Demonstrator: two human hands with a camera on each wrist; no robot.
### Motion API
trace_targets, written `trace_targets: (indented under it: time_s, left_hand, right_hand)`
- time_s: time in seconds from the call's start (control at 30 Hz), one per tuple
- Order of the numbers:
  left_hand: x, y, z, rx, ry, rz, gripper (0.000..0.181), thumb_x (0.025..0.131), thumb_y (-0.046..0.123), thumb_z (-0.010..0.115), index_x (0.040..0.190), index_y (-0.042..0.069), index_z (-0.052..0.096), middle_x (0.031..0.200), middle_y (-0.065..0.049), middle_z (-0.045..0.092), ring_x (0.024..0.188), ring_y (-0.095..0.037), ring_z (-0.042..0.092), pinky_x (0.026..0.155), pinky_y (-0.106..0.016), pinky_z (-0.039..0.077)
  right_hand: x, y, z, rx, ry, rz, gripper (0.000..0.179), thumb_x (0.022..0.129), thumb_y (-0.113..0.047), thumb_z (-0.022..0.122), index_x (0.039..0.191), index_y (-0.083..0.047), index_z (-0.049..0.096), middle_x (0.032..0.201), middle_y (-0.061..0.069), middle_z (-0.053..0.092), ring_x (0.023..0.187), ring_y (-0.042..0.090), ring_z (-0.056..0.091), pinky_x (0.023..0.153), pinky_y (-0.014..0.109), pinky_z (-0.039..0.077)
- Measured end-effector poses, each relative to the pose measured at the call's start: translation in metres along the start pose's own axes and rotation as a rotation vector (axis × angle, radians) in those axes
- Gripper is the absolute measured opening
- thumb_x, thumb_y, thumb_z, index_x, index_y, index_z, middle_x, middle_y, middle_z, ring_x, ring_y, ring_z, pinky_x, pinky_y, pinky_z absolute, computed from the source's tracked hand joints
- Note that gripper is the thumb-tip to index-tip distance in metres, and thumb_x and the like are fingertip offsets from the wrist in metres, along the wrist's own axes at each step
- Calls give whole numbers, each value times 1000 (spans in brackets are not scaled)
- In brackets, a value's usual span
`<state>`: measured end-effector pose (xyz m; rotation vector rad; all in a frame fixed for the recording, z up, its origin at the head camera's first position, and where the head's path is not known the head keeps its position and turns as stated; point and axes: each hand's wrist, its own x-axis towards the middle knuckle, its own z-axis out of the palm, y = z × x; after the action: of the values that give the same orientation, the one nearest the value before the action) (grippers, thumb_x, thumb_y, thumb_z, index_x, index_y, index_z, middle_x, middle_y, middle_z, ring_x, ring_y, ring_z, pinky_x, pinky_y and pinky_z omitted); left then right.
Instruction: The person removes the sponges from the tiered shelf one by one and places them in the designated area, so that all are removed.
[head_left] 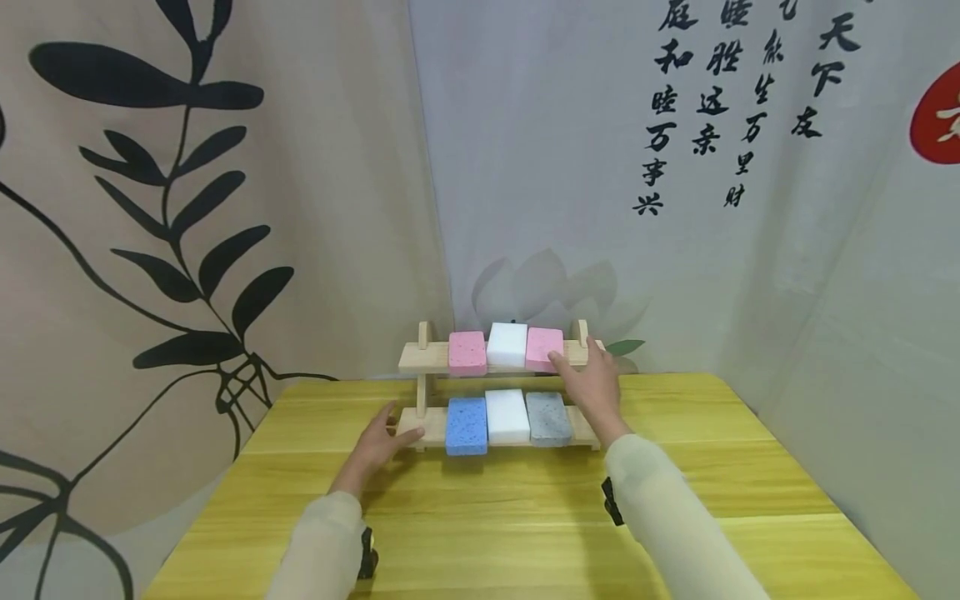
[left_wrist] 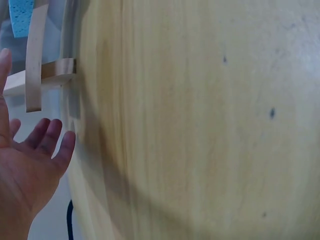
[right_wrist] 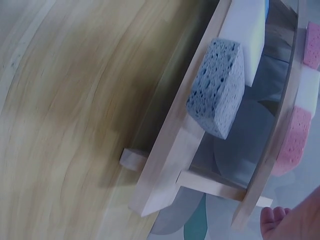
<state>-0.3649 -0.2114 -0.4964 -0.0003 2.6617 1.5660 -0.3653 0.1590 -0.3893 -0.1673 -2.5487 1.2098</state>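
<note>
A two-tier wooden rack (head_left: 426, 358) stands at the back of the table. Its upper board bears a pink sponge (head_left: 467, 353), a white sponge block (head_left: 507, 344) and another pink sponge (head_left: 542, 348). On the lower board are a blue sponge (head_left: 467, 426), a white block (head_left: 507, 416) and a grey sponge (right_wrist: 217, 87). My left hand (head_left: 377, 442), fingers spread, is at the lower board's left end; in the left wrist view there is a gap to the wood. At the upper board's right end, my right hand (head_left: 595, 387) extends its thumb toward the pink sponge; contact is unclear.
The rack stands on a yellow wood-grain table (head_left: 480, 517), near its back edge. Directly behind hangs a pale cloth (head_left: 345, 208) printed with dark leaves and writing. A dark cord (left_wrist: 70, 220) shows beyond the table edge in the left wrist view.
</note>
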Motion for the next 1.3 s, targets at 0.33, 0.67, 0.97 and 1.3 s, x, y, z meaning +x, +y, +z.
trace_targets:
  time_s: [0.33, 0.67, 0.97, 1.3]
  left_hand:
    - [-6, -2, 2, 6, 10, 28, 95, 90, 46, 71, 159, 8, 17, 143, -27, 42, 127, -43, 46, 103, -59, 39]
    - [-5, -8, 4, 10, 9, 46, 89, 93, 39, 70, 158, 4, 19, 147, -30, 40, 130, -44, 44, 105, -57, 37]
    - [-3, -12, 7, 0, 3, 48, 90, 92, 40, 71, 158, 5, 20, 147, -30, 40, 131, -43, 44, 106, -56, 37]
    - [-8, -2, 11, -47, -6, 32, 88, 93, 37, 71, 158, 5, 20, 141, -33, 45, 123, -40, 52, 103, -56, 40]
  right_hand:
    - [-2, -11, 20, 19, 44, 10, 92, 90, -61, 62, 155, -6, 29, 151, 27, 32, 137, 44, 32, 108, 60, 32]
    - [-4, -18, 45, 41, 105, 25, 93, 87, -55, 69, 153, -1, 32, 143, 28, 38, 130, 42, 39, 103, 57, 38]
    - [-4, -15, 61, 69, 160, 48, 90, 86, -51, 72, 150, -1, 34, 138, 27, 41, 125, 39, 40, 101, 55, 39]
    - [3, -10, 73, 52, 228, 106, 93, 84, -53, 73, 151, -2, 32, 136, 26, 41, 124, 39, 40, 96, 58, 41]
